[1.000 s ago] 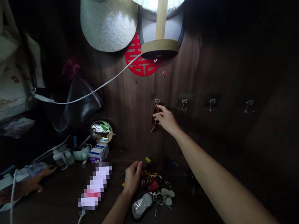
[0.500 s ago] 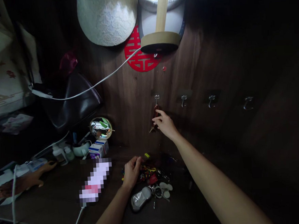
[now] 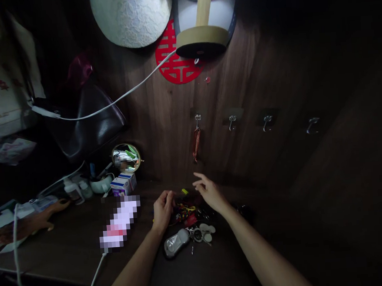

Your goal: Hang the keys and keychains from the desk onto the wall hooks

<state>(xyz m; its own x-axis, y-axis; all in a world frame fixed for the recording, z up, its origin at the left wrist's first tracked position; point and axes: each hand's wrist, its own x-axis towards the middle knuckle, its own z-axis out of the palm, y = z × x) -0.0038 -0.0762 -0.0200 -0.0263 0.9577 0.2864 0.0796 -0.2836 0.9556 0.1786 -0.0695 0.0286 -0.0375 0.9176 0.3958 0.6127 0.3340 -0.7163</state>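
Note:
A red cord key strap (image 3: 196,143) hangs from the leftmost metal hook (image 3: 198,118) on the wood panel. Below it, my right hand (image 3: 210,194) is in the air with its fingers stretched and apart, holding nothing. My left hand (image 3: 163,210) is closed at the left end of a tangle of colourful cords (image 3: 185,212); what its fingers hold, if anything, is hidden. Just in front of the cords lie a silver key fob (image 3: 177,242) and a key ring with several round tags (image 3: 206,232). A small yellow piece (image 3: 185,191) lies behind the cords.
More hooks (image 3: 267,122) run rightward along the panel. A lamp (image 3: 202,42) is overhead, its white cable (image 3: 125,94) crossing leftward. On the desk's left are a lit phone (image 3: 120,224) on a cable, small boxes (image 3: 124,184), a round mirror (image 3: 126,158) and an animal figure (image 3: 29,222).
My right hand has let go of the red strap and moved down toward the desk, leaving the strap on the hook. My left hand stays by the cords. The view has shifted slightly.

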